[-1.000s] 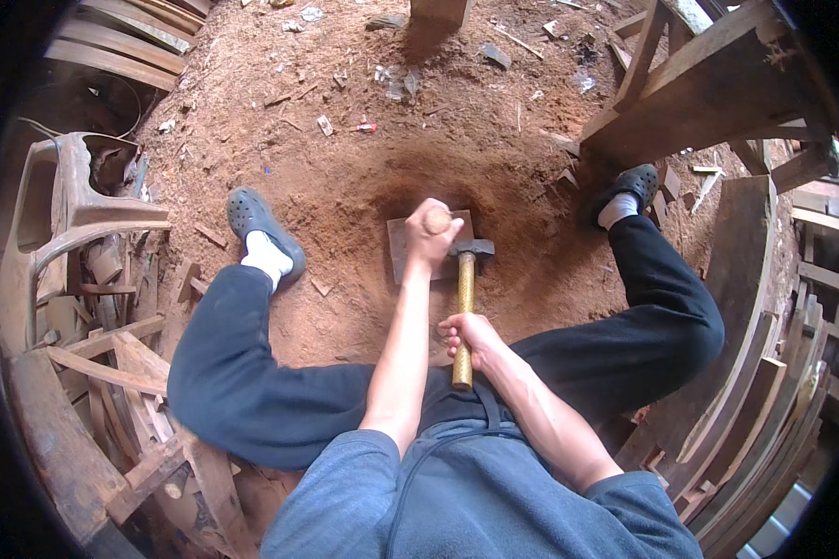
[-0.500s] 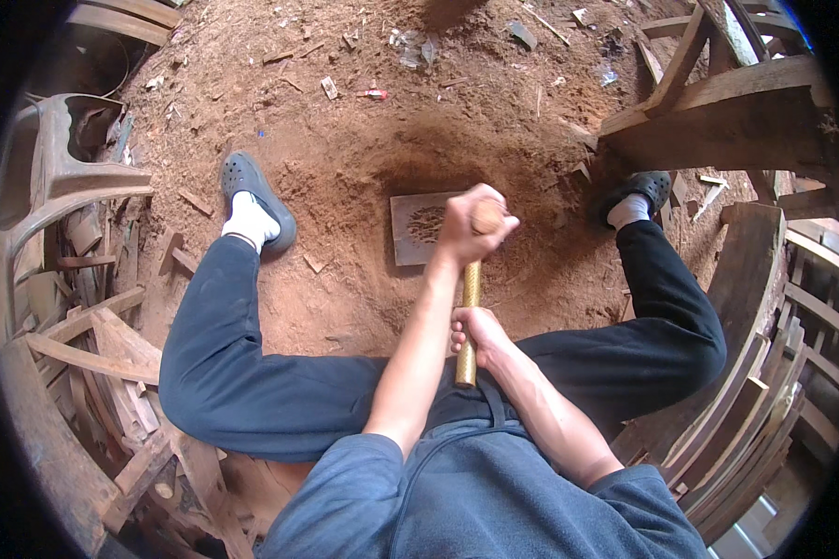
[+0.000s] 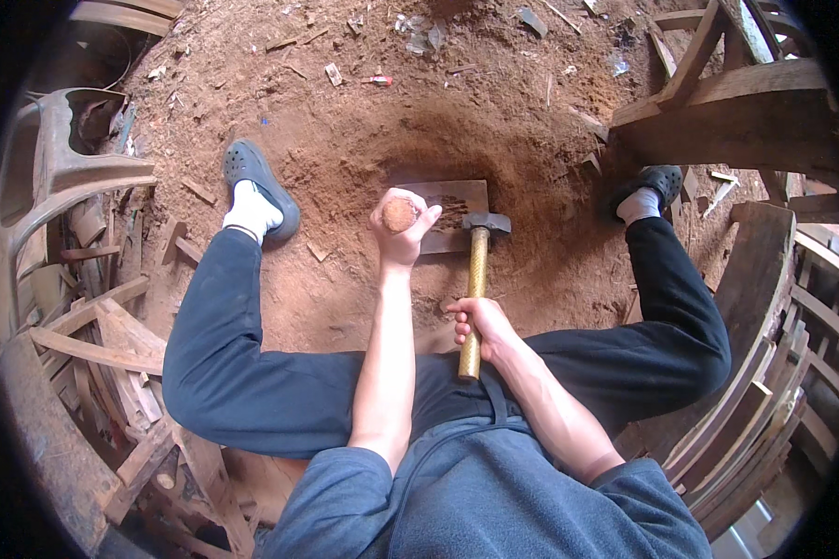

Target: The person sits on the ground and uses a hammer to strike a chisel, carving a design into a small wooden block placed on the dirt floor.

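Note:
My left hand [image 3: 401, 247] is closed round an upright piece whose round, wooden-looking end [image 3: 400, 214] shows above the fist; the rest of it is hidden beneath the hand. My right hand [image 3: 483, 326] grips a hammer by its yellow patterned handle [image 3: 477, 270], near the lower end. The grey metal hammer head [image 3: 487, 223] is over the right side of a flat rectangular block [image 3: 475, 190] set in the sawdust. The block's middle looks rough and chewed up. My left fist covers part of its left side.
Between my spread legs lies a sawdust-covered floor [image 3: 345, 121] with wood chips and litter. At left stand a brown plastic chair [image 3: 84, 172] and piled wood scraps [image 3: 126, 373]. A heavy timber frame [image 3: 718, 121] and stacked slats [image 3: 746, 419] are at right.
My left hand has moved left with the round-ended piece, away from above the hammer head, which now shows. My right hand keeps its grip on the hammer, almost in place.

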Demonstrator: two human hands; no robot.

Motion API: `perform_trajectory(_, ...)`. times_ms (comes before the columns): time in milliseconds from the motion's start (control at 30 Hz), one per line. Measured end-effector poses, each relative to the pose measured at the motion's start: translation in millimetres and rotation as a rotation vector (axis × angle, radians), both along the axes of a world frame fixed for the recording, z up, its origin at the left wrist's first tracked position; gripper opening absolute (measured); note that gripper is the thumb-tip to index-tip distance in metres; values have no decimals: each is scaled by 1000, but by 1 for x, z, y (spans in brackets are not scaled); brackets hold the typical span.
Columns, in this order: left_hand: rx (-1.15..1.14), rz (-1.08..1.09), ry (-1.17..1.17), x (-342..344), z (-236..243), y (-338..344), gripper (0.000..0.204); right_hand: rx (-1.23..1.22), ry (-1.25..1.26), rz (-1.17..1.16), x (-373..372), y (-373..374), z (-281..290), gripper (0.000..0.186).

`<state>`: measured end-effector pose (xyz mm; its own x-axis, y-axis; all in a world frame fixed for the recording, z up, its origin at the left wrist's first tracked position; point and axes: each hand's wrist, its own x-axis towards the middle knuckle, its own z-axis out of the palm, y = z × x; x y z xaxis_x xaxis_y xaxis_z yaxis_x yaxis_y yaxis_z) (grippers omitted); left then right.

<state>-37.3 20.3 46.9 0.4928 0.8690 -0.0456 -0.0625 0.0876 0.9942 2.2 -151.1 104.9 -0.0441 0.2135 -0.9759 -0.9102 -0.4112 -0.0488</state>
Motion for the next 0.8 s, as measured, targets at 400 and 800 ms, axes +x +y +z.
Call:
perform_trajectory(400, -41, -41, -41, 2, -6, -7, 25, 1, 6, -15, 2, 0, 2, 7)
perform_trajectory(800, -40, -107, -20, 1, -21, -7, 26, 50, 39, -62, 4, -5, -1, 12)
